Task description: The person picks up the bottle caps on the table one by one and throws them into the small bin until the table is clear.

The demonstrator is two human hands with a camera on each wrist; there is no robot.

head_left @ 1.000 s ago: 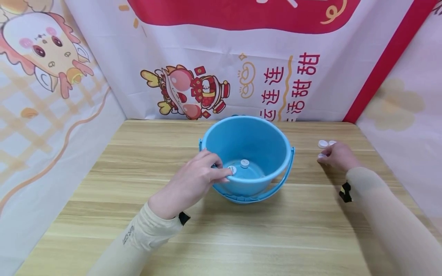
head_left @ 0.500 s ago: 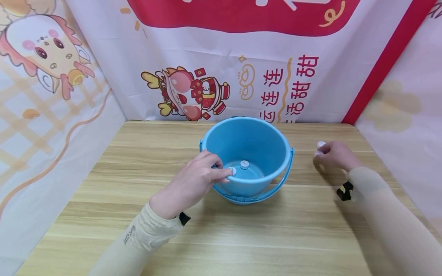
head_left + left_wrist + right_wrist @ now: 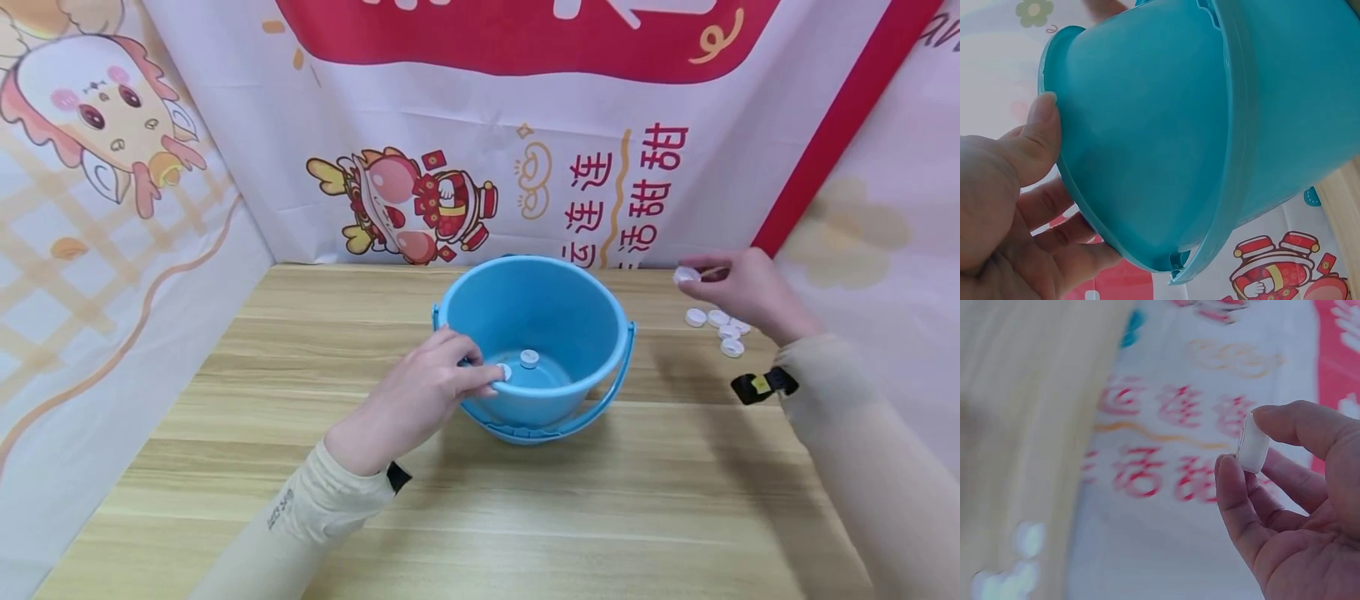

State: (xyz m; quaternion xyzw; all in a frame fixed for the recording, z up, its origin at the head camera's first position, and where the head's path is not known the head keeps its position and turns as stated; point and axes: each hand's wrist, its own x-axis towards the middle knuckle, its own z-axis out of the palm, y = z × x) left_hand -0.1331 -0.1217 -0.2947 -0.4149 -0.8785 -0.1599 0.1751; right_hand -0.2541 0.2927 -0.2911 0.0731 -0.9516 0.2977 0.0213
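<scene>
A blue plastic bucket [image 3: 540, 304] stands upright on the wooden table in the head view. My left hand [image 3: 420, 387] grips its near left rim; the left wrist view has the thumb [image 3: 1041, 125] on one side of the rim and the fingers on the other. Inside, on the floor of the bucket, lie two small white bottle caps [image 3: 528, 359]. Off to the bucket's right, above the table, my right hand [image 3: 757, 296] pinches another white cap [image 3: 686, 276] between thumb and fingers. That held cap [image 3: 1253, 445] is seen side-on in the right wrist view.
Several more white caps [image 3: 724, 328] lie in a loose group on the table [image 3: 300, 375] below my right hand. The bucket's blue handle [image 3: 592, 417] hangs down along its front. Printed cloth [image 3: 450, 117] forms walls at the back and both sides.
My right hand has picked up a cap and risen away from the table towards the back, uncovering the group of caps. My left hand has stayed on the bucket's rim.
</scene>
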